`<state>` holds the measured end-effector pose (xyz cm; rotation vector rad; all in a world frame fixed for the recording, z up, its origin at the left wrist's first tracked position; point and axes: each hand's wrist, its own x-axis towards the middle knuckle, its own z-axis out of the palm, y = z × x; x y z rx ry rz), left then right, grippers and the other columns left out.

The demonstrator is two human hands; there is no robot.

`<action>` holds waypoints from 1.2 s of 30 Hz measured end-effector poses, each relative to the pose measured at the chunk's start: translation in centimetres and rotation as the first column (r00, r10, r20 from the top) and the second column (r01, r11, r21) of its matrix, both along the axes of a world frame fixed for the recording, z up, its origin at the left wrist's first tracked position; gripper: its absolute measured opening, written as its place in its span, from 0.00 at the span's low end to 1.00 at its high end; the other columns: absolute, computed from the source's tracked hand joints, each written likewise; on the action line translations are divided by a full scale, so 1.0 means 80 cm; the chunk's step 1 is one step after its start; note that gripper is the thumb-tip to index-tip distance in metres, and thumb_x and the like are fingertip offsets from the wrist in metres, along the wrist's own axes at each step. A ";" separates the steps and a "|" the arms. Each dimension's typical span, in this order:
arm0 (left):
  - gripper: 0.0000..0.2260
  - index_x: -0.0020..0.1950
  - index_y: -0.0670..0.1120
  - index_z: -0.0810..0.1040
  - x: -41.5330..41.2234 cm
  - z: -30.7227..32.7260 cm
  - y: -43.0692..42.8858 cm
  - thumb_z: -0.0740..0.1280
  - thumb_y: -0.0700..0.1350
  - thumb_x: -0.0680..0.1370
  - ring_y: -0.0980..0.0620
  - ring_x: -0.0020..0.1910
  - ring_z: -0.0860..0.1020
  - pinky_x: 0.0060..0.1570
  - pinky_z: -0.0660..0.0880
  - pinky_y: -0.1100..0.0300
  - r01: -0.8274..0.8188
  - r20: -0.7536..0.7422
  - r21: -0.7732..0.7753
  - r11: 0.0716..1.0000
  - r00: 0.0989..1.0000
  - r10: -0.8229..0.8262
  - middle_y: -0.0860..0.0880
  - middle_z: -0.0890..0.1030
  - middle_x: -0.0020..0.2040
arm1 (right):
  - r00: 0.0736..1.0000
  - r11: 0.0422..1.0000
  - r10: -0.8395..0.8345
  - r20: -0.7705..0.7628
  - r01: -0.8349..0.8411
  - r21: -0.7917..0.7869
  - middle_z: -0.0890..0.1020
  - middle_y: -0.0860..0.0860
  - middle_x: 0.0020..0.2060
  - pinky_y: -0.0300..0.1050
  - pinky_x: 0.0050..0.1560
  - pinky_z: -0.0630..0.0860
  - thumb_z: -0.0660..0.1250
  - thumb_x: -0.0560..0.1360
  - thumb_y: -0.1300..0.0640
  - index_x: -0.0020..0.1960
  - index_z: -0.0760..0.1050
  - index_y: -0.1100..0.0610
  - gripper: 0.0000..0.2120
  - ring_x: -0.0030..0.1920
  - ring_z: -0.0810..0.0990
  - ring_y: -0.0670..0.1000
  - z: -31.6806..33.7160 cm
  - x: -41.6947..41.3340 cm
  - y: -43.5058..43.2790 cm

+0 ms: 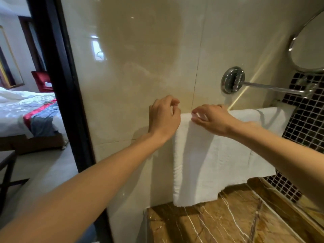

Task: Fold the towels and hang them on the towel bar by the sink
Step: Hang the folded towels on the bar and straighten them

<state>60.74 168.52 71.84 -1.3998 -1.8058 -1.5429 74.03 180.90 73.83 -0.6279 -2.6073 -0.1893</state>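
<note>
**Q:** Where is the towel?
**A:** The white towel (210,155) hangs draped against the tiled wall (140,67). Its top fold is under my fingers, and its lower edge falls well below them, to just above the marble surface (228,223). The bar is hidden beneath the fold.

**Q:** How will it handle?
**A:** Soft, light and limp, I judge, and likely to slide on a bar if tugged from one side. It is best taken at the top fold, near both ends, and evened gently.

**Q:** And the hands?
**A:** My right hand (213,120) lies over the top fold, fingers (201,110) closed against the thumb, pinching a bit of cloth. My left hand (164,116) sits just beside the towel's left end, fingers curled close. Whether they grip the cloth I cannot tell.
</note>
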 end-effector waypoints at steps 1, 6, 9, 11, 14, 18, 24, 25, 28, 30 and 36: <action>0.06 0.45 0.42 0.79 0.002 -0.007 -0.010 0.62 0.39 0.73 0.47 0.42 0.77 0.44 0.71 0.57 0.047 0.023 0.092 0.995 0.999 -0.049 0.47 0.81 0.41 | 1.000 1.000 -0.008 0.012 0.008 -0.013 0.78 0.50 0.48 0.51 0.56 0.65 0.57 0.79 0.44 0.59 0.75 0.51 0.16 0.53 0.77 0.56 0.000 -0.002 -0.003; 0.10 0.34 0.40 0.74 0.003 -0.064 -0.053 0.61 0.42 0.74 0.60 0.27 0.66 0.28 0.62 0.64 0.209 0.099 0.215 0.954 0.967 -0.235 0.52 0.71 0.27 | 0.998 0.990 -0.035 0.057 0.042 -0.136 0.79 0.57 0.58 0.51 0.56 0.71 0.56 0.80 0.44 0.62 0.75 0.56 0.20 0.57 0.76 0.60 -0.002 -0.013 -0.009; 0.14 0.32 0.39 0.74 -0.006 -0.112 -0.068 0.60 0.46 0.74 0.58 0.25 0.66 0.27 0.60 0.63 0.247 0.136 0.096 0.964 0.956 -0.259 0.51 0.70 0.24 | 0.998 0.975 -0.057 0.035 0.063 -0.211 0.79 0.59 0.59 0.50 0.56 0.69 0.56 0.80 0.44 0.61 0.75 0.56 0.20 0.58 0.75 0.60 -0.004 -0.022 -0.009; 0.12 0.31 0.43 0.75 -0.012 -0.149 -0.070 0.61 0.45 0.74 0.58 0.25 0.68 0.26 0.61 0.64 0.252 0.213 -0.012 0.968 0.946 -0.243 0.52 0.72 0.25 | 0.997 0.971 -0.070 0.030 0.075 -0.225 0.78 0.59 0.60 0.51 0.57 0.69 0.54 0.81 0.44 0.62 0.75 0.56 0.20 0.58 0.75 0.61 -0.006 -0.027 -0.010; 0.07 0.35 0.53 0.74 -0.018 -0.203 -0.063 0.63 0.47 0.74 0.59 0.31 0.72 0.33 0.69 0.63 0.224 0.342 -0.205 0.953 0.929 -0.145 0.56 0.75 0.32 | 0.996 0.978 -0.081 0.041 0.087 -0.190 0.77 0.61 0.59 0.53 0.58 0.69 0.50 0.82 0.45 0.61 0.74 0.57 0.21 0.57 0.74 0.62 -0.012 -0.034 -0.008; 0.20 0.64 0.50 0.71 -0.019 -0.266 -0.039 0.67 0.56 0.75 0.53 0.55 0.74 0.56 0.72 0.57 0.292 0.404 -0.571 0.767 0.913 -0.046 0.52 0.70 0.61 | 0.999 0.990 -0.026 -0.031 0.021 -0.141 0.78 0.59 0.55 0.52 0.53 0.70 0.47 0.79 0.39 0.59 0.74 0.56 0.26 0.50 0.74 0.58 -0.014 -0.034 -0.007; 0.24 0.69 0.50 0.70 -0.016 -0.299 -0.004 0.65 0.58 0.76 0.45 0.75 0.59 0.71 0.58 0.52 0.426 0.459 -0.695 0.580 0.883 -0.099 0.47 0.52 0.78 | 0.999 0.996 -0.007 -0.033 0.004 -0.095 0.79 0.61 0.51 0.52 0.52 0.69 0.49 0.82 0.44 0.54 0.75 0.57 0.22 0.49 0.75 0.60 -0.022 -0.034 0.000; 0.22 0.68 0.50 0.72 -0.016 -0.304 0.000 0.64 0.58 0.77 0.44 0.75 0.59 0.73 0.57 0.51 0.433 0.455 -0.715 0.549 0.884 -0.104 0.47 0.52 0.78 | 0.999 0.994 0.001 -0.036 -0.005 -0.107 0.78 0.59 0.51 0.50 0.51 0.68 0.49 0.82 0.44 0.54 0.75 0.57 0.22 0.48 0.74 0.58 -0.023 -0.034 0.001; 0.18 0.62 0.46 0.77 -0.016 -0.313 0.011 0.62 0.55 0.79 0.39 0.67 0.69 0.68 0.66 0.46 0.426 0.449 -0.733 0.531 0.889 -0.092 0.40 0.65 0.72 | 0.999 0.988 0.010 -0.048 -0.017 -0.153 0.76 0.55 0.48 0.49 0.49 0.68 0.49 0.82 0.44 0.55 0.76 0.58 0.22 0.48 0.73 0.56 -0.022 -0.034 0.004; 0.16 0.55 0.44 0.79 -0.014 -0.318 0.017 0.61 0.55 0.80 0.37 0.59 0.75 0.63 0.71 0.45 0.452 0.491 -0.697 0.557 0.867 -0.088 0.38 0.74 0.63 | 0.999 0.987 0.010 -0.046 -0.017 -0.158 0.75 0.54 0.47 0.48 0.48 0.67 0.50 0.82 0.43 0.53 0.75 0.57 0.22 0.47 0.73 0.57 -0.021 -0.035 0.006; 0.16 0.45 0.45 0.81 -0.013 -0.323 0.028 0.62 0.56 0.79 0.45 0.44 0.79 0.49 0.76 0.54 0.496 0.577 -0.644 0.583 0.815 -0.056 0.42 0.81 0.43 | 0.998 0.989 0.022 -0.057 -0.030 -0.144 0.77 0.57 0.48 0.48 0.48 0.68 0.50 0.81 0.42 0.52 0.77 0.59 0.24 0.48 0.74 0.59 -0.018 -0.038 0.015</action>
